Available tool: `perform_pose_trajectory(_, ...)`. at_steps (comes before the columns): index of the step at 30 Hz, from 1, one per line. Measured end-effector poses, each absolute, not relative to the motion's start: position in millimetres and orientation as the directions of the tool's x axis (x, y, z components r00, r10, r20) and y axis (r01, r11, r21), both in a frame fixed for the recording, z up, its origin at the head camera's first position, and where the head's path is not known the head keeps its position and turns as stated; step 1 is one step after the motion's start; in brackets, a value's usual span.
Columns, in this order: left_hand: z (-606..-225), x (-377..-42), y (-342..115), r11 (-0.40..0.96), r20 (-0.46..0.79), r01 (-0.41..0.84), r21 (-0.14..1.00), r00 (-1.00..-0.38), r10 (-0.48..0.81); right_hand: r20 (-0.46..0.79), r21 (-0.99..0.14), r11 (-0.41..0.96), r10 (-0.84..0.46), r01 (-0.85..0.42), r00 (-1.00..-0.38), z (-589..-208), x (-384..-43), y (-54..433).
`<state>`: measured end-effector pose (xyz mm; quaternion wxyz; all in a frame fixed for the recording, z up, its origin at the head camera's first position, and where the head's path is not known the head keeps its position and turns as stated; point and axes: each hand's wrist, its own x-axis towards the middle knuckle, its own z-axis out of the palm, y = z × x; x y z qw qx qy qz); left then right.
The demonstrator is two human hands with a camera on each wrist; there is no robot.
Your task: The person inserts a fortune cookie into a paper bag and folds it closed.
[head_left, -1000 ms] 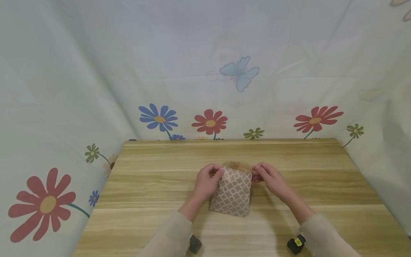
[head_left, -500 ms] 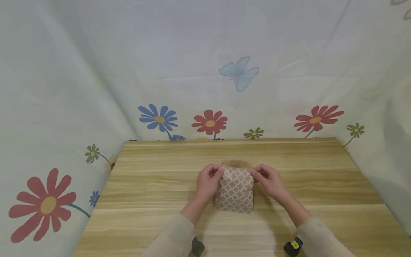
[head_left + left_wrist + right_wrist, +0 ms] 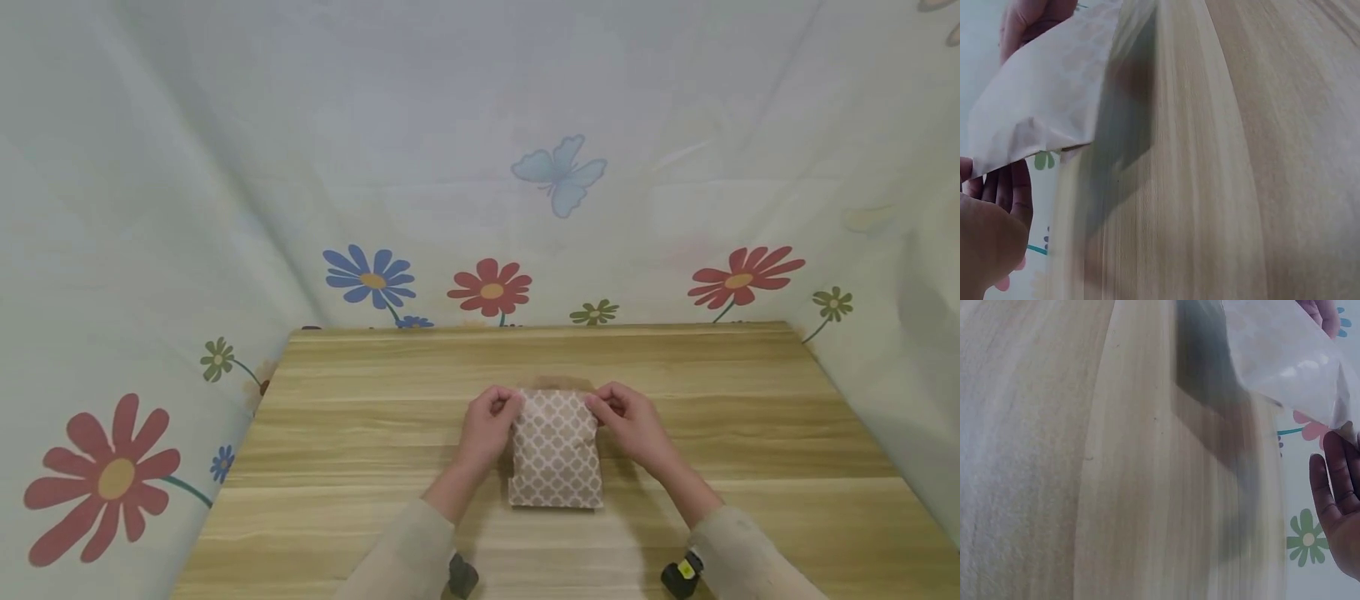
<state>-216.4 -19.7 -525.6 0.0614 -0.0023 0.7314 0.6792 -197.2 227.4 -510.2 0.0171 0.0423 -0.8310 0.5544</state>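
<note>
A small paper bag (image 3: 557,450) with a tan and white lattice pattern hangs upright between my hands in the head view, a strip of plain brown paper showing along its top. My left hand (image 3: 486,423) pinches its upper left corner between thumb and fingers. At the upper right corner my right hand (image 3: 634,423) pinches the paper the same way, thumb on the front. Seen from the left wrist, the bag (image 3: 1041,87) stands off the table and casts a shadow on it. In the right wrist view, the bag's pale, shiny side (image 3: 1285,356) is creased near the fingers.
The wood-grain table (image 3: 360,450) spreads around both arms. Behind it hangs a pale cloth (image 3: 420,150) printed with flowers and a butterfly. A dark wrist camera (image 3: 462,575) shows beneath the left sleeve, and another camera (image 3: 681,575) beneath the right.
The bag's lower edge has swung to the right, so it hangs straighter. My right hand has shifted its grip, its thumb now on the bag's front. Less brown paper shows at the top.
</note>
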Motion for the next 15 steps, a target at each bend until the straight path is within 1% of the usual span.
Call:
perform_pose_trajectory(5,-525,-217,-18,0.060,-0.092,-0.086,0.995,-0.989,0.114,0.115,-0.906,0.403,-0.050,-0.125,-0.992,-508,-195,226)
perform_pose_trajectory(8,-524,-216,-18,0.062,-0.081,-0.075,0.995,-0.990,0.119,0.167,-0.893,0.416,-0.050,-0.173,-0.985,-505,-194,227)
perform_pose_trajectory(12,-522,-214,-17,0.062,-0.067,-0.061,0.996,-0.992,0.109,0.300,-0.840,0.451,-0.077,-0.302,-0.951,-502,-193,231)
perform_pose_trajectory(15,-523,-215,-17,0.055,-0.059,-0.054,0.997,-0.993,0.098,0.390,-0.750,0.523,-0.145,-0.405,-0.909,-498,-192,234)
